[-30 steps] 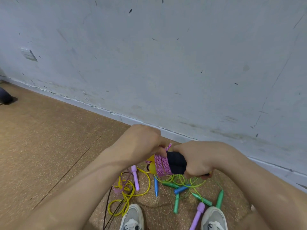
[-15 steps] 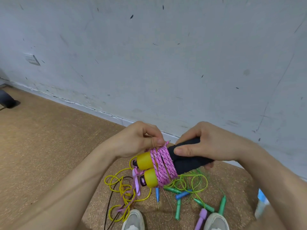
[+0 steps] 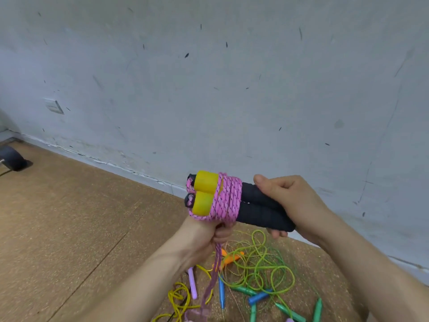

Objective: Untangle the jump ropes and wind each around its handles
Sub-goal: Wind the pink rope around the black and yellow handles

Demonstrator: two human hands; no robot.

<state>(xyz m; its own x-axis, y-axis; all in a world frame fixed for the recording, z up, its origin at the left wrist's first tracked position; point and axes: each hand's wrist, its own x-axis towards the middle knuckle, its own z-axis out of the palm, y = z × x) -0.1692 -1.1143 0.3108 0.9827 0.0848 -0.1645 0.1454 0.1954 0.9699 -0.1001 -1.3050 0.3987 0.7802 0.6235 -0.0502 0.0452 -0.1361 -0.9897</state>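
My right hand [image 3: 294, 203] grips the two black foam handles [image 3: 260, 205] with yellow ends [image 3: 204, 190], held side by side in front of the wall. Pink speckled rope [image 3: 228, 198] is wound in several turns around both handles just behind the yellow ends. My left hand [image 3: 209, 233] sits below the bundle and pinches the loose pink rope tail [image 3: 214, 273], which hangs down toward the floor.
A tangle lies on the cork floor [image 3: 69, 217] below my hands: green rope [image 3: 262, 263], yellow rope [image 3: 178, 300], orange handle [image 3: 228, 256], lilac handle [image 3: 193, 287], blue handles [image 3: 221, 292], green handles [image 3: 290, 312]. The grey wall [image 3: 209, 89] rises close behind. A dark object [image 3: 11, 158] sits far left.
The wound handles rose higher in front of the wall. My left hand went from the top of the coil to beneath it, pulling the pink tail downward.
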